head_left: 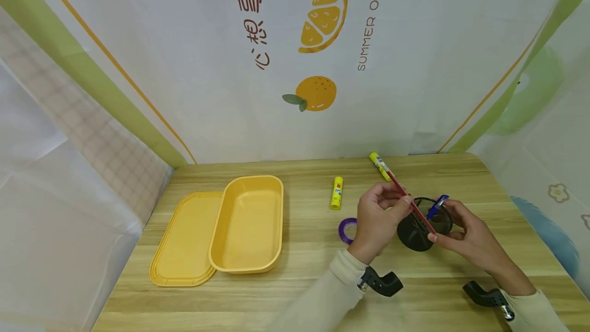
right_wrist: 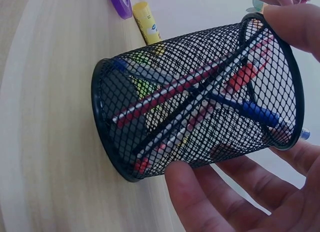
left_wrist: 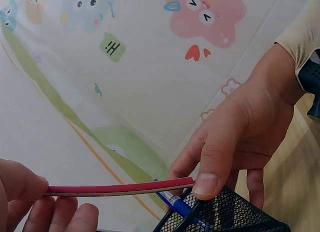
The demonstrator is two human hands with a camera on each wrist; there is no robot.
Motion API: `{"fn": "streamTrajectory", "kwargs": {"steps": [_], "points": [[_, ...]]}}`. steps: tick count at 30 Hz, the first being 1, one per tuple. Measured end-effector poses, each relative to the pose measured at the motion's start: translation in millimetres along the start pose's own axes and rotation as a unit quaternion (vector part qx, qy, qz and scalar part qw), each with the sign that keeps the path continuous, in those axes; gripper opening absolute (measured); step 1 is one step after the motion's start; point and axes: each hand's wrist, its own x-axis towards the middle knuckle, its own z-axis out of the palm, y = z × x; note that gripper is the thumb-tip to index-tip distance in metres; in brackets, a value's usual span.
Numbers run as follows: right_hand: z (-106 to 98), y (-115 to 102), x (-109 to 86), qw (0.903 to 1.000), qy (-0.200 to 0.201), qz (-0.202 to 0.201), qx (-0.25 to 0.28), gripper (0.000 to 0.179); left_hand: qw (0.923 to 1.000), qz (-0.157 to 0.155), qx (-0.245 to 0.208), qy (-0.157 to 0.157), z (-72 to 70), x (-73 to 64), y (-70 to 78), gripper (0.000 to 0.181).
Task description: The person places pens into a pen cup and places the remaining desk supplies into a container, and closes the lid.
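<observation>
My left hand (head_left: 380,215) pinches a slim red stick (head_left: 410,204) with a pale edge, slanting across the mouth of a black mesh pen holder (head_left: 412,234). Its exact kind is unclear. My right hand (head_left: 475,237) grips the pen holder from the right, thumb at the rim by the stick's lower end and fingers around the far side. A blue pen (head_left: 437,207) pokes out of the rim. Through the mesh in the right wrist view, several pens and sticks show, including a red-gripped pen (right_wrist: 241,77).
Left of the hands lie a purple tape roll (head_left: 342,229) and a yellow glue stick (head_left: 337,193). Another glue stick (head_left: 378,164) lies farther back. A yellow box (head_left: 246,265) stands over part of its yellow lid (head_left: 184,240) on the wooden table (head_left: 304,291).
</observation>
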Motion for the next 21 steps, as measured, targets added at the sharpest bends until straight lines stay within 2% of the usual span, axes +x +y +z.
{"fn": "streamTrajectory", "kwargs": {"steps": [3,6,10,13,21], "points": [[-1,0,-0.1,1.0,0.0,0.003,-0.005,0.074,1.0,0.006,0.002,0.006,0.8,0.3,-2.1,0.019],[-1,0,-0.2,1.0,-0.001,0.004,-0.009,0.075,0.9995,0.016,0.025,0.008,1.2,-0.4,-4.2,0.018],[-1,0,-0.2,1.0,-0.001,0.0,-0.009,0.074,0.9942,0.04,0.1,0.007,0.3,-2.9,-6.8,0.014],[0,0,-0.2,1.0,-0.001,-0.002,-0.01,0.074,0.989,0.048,0.14,0.007,0.3,-4.7,-9.1,0.012],[-1,-1,-0.2,0.9999,0.0,0.003,-0.012,0.074,0.9881,0.034,0.15,0.01,-0.4,-5.8,-16.9,0.017]]}}
